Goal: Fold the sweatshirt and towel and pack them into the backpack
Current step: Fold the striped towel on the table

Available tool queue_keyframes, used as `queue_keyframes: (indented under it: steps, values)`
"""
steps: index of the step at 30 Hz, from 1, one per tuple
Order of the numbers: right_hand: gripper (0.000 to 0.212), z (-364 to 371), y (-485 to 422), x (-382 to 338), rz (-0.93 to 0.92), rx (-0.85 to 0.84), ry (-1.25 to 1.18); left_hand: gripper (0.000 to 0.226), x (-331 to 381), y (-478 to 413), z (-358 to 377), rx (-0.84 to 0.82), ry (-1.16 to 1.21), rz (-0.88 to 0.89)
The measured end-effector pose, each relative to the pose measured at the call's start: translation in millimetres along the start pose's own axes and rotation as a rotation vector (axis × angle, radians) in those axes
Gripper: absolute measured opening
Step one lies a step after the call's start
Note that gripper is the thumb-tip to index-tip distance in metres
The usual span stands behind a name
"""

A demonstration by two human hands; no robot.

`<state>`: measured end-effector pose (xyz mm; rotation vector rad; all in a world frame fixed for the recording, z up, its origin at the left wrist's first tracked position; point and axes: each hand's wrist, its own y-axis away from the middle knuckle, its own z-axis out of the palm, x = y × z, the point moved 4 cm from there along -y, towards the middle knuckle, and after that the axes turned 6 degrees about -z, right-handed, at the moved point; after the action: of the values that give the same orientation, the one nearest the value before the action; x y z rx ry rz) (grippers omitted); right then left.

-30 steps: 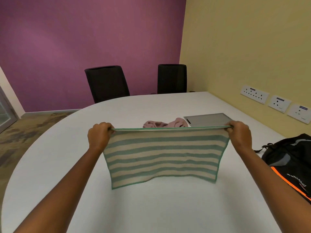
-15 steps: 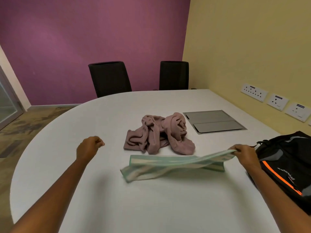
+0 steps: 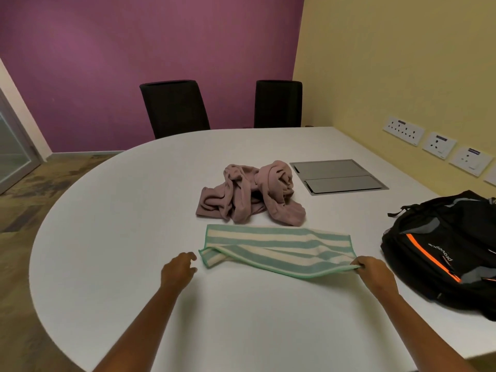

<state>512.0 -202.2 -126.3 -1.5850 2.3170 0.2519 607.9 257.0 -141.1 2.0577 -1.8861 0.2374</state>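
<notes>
The striped green-and-cream towel (image 3: 276,247) lies on the white table (image 3: 128,216) as a long, narrow band folded lengthwise, running left to right in front of the person. The right hand (image 3: 375,275) pinches the towel's near right corner between thumb and curled fingers, lifting that end slightly off the surface. The left hand (image 3: 178,269) hovers just beside the towel's left end, its fingers loosely curled and holding nothing, apart from the cloth. Behind the towel, nearly touching its far edge, the pink sweatshirt (image 3: 249,194) sits in a crumpled heap. The black backpack (image 3: 442,251) with an orange stripe lies on the table to the right, near the right hand. A grey hatch panel (image 3: 338,175) is set into the tabletop beyond the sweatshirt.
</notes>
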Motion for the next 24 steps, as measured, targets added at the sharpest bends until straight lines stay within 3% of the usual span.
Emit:
queue_keyframes:
  steps: [8, 24]
  values:
    - [0.020, 11, -6, -1, 0.074, 0.100, -0.102, 0.048, 19, -11, 14, 0.003, -0.071, 0.008]
    - [0.022, 28, -35, -7, 0.078, 0.270, -0.210, 0.056, 31, -71, 49, -0.222, -0.006, -0.039]
